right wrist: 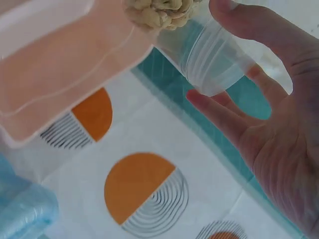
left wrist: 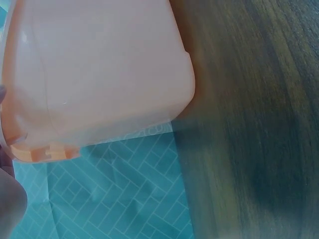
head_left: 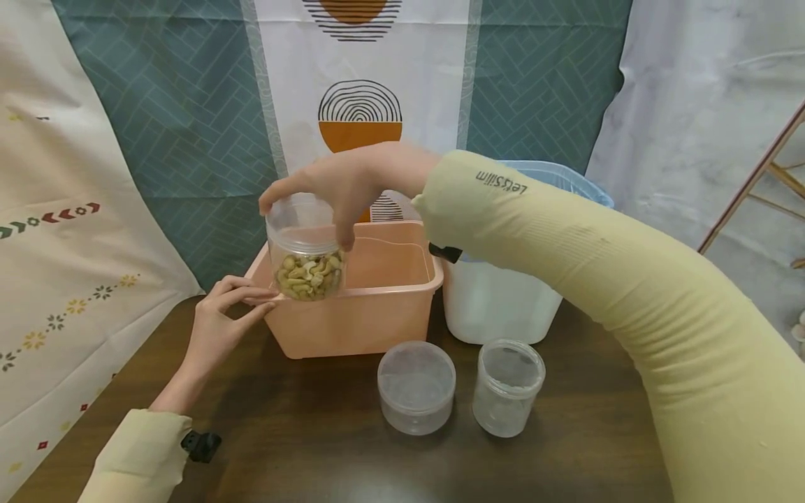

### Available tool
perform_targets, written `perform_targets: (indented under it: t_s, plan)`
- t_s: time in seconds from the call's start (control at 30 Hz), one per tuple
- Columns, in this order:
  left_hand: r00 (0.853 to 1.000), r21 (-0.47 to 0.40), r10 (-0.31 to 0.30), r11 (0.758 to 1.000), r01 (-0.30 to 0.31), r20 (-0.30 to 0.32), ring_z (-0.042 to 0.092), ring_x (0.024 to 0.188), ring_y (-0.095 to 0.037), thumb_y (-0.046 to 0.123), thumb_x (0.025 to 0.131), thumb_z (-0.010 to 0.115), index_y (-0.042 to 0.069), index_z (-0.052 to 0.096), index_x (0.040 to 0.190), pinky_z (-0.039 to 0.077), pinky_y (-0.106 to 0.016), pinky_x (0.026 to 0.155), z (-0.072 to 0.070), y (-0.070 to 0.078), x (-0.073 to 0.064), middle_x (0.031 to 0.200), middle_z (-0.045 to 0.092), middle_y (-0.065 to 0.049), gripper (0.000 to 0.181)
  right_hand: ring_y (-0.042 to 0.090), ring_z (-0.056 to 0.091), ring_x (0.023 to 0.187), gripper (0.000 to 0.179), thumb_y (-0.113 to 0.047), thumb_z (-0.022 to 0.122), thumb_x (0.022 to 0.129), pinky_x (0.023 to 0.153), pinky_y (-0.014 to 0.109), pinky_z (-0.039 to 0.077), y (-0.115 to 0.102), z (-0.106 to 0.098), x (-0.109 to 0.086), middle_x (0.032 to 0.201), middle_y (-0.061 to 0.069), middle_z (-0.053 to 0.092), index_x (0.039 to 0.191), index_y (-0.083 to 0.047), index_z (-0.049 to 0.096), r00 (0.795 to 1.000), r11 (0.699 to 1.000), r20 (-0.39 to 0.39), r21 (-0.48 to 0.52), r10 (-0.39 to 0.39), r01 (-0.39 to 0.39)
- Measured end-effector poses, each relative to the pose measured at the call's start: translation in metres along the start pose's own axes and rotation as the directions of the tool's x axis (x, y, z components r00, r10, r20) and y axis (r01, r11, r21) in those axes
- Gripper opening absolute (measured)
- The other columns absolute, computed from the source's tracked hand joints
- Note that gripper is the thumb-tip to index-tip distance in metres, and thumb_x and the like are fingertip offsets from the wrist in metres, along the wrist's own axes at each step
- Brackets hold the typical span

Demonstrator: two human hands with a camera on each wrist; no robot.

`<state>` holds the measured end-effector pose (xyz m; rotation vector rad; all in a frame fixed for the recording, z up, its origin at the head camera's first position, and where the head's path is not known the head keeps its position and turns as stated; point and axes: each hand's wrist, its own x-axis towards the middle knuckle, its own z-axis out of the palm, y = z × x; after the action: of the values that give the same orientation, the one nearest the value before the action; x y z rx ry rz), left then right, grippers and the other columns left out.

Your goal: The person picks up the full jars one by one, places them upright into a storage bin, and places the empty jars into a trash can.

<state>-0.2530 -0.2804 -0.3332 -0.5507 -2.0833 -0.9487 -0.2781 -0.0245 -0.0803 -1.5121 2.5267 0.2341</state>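
Observation:
My right hand (head_left: 352, 183) grips a clear lidded plastic jar (head_left: 306, 227) from above, thumb and fingers spread around its top. Cashew nuts (head_left: 309, 274) fill the lower part of the jar. It is held over the left end of a pink plastic bin (head_left: 352, 321), overlapping the front rim in the head view. In the right wrist view the jar (right wrist: 214, 62) tilts between thumb and fingertips. My left hand (head_left: 221, 314) pinches the bin's rim at its left front corner. Only part of that hand (left wrist: 11, 201) shows at the left wrist view's edge, beside the bin (left wrist: 104, 64).
Two clear plastic containers stand in front of the bin: a low round one (head_left: 417, 388) and a taller jar (head_left: 508, 388). A white bin (head_left: 497, 300) with a blue liner (head_left: 560, 175) stands right of the pink one. Patterned cloth (head_left: 207, 105) hangs behind the dark wooden table (head_left: 314, 447).

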Motion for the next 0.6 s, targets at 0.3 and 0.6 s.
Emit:
perform_targets:
  t_s: [0.3,0.6]
  plan:
    - [1.0,-0.001,-0.027,1.0,0.027,-0.002,0.049,0.092,0.002,-0.014,0.072,0.078,-0.005,0.077,0.094,0.033,-0.01,0.082,-0.001,0.029,0.001,0.093,0.063,-0.016,0.024,0.015,0.049,0.125,0.095,-0.013,0.08,0.082,0.1,0.033,0.049,0.031,0.0,0.008,0.162,-0.005,0.026,0.152,-0.044,0.024,0.995,0.995,-0.016,0.029,0.098,-0.097]
    - [0.999,-0.004,-0.044,0.999,0.044,0.001,0.049,0.092,0.001,-0.013,0.073,0.078,-0.004,0.077,0.095,0.035,-0.011,0.083,-0.003,0.033,0.003,0.093,0.063,-0.013,0.024,0.023,0.04,0.133,0.098,-0.014,0.084,0.076,0.103,0.04,0.049,0.058,0.022,0.027,0.159,-0.002,0.034,0.151,-0.043,0.028,0.984,0.981,0.001,-0.075,0.18,-0.18]
